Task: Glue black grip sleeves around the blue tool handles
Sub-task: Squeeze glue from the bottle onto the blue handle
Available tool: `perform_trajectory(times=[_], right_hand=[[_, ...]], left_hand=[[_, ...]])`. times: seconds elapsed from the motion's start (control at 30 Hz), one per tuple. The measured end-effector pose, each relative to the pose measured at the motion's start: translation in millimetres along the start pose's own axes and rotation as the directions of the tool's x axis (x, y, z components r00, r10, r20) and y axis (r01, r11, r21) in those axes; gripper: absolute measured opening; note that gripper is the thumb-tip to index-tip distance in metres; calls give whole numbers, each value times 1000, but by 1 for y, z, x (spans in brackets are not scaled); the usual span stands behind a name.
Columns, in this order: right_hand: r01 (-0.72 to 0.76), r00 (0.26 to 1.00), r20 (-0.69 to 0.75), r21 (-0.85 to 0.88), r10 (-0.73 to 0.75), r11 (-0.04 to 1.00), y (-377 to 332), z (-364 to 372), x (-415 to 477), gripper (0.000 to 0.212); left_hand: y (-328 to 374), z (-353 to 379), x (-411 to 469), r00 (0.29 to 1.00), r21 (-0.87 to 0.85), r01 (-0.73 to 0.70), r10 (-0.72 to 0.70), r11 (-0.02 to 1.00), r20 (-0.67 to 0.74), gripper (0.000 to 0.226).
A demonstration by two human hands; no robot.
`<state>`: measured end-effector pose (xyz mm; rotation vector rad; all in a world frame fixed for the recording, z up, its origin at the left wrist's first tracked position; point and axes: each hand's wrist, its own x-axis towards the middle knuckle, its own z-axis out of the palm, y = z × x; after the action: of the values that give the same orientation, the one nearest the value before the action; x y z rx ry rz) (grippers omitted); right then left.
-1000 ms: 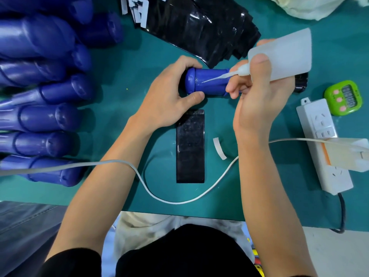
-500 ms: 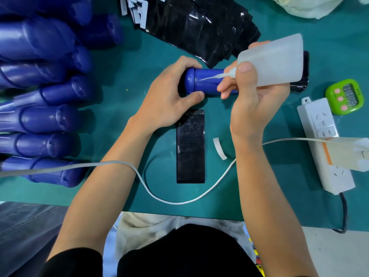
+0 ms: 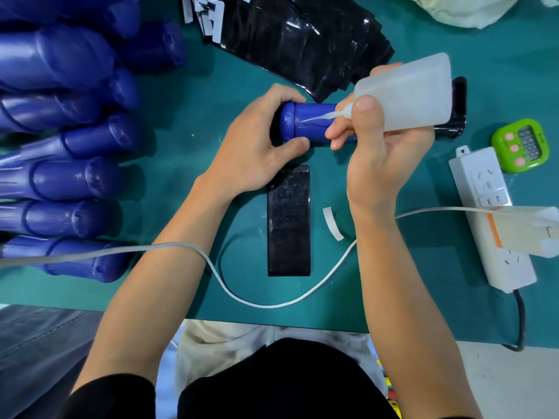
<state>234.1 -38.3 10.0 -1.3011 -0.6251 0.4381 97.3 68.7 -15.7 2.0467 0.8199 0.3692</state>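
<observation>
Hands, both engaged at bench centre. Left hand [image 3: 257,146] grips the rounded end of one blue tool handle [image 3: 311,122], fingers curled over the top and thumb underneath. Right hand [image 3: 381,155] holds a translucent glue bottle [image 3: 405,95] tilted to the left, thumb pressed on its side. The lower fingertips appear to rest on the handle. The nozzle tip [image 3: 298,120] touches the handle just beside its end collar. The handle lies crosswise, held just above the teal bench [image 3: 169,116], and its far right end is a black part [image 3: 456,107] showing behind the bottle.

Far left: a stack of blue handles [image 3: 60,176] lying on their sides, end caps pointing right, well apart from the work.

Top centre: a loose pile of glossy black grip sleeves [image 3: 296,40], with white backing strips [image 3: 205,13] at its left edge.

Centre, just below the held handle: one black grip sleeve [image 3: 289,222] lying flat, long side running toward the person. Its top edge is near the left thumb. A short curled white strip [image 3: 332,222] lies just beside it to the right.

A white cable [image 3: 272,306] crosses the left forearm, loops along the near bench edge and passes behind the right forearm.

Right: a white power strip [image 3: 490,219] with a white plug block [image 3: 529,234] seated in it. A green timer [image 3: 520,145] sits beside its far end.

Top right corner: pale cloth or bagging [image 3: 459,10], only partly in view.
</observation>
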Motion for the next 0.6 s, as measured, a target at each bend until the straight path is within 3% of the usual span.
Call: perform_trajectory(times=[0.6], right_hand=[[27,1000,2,-20,-27,999,-3,1,-1,21]], left_hand=[[-1,0,0,1000,-8,8,-8,1000,2,47]])
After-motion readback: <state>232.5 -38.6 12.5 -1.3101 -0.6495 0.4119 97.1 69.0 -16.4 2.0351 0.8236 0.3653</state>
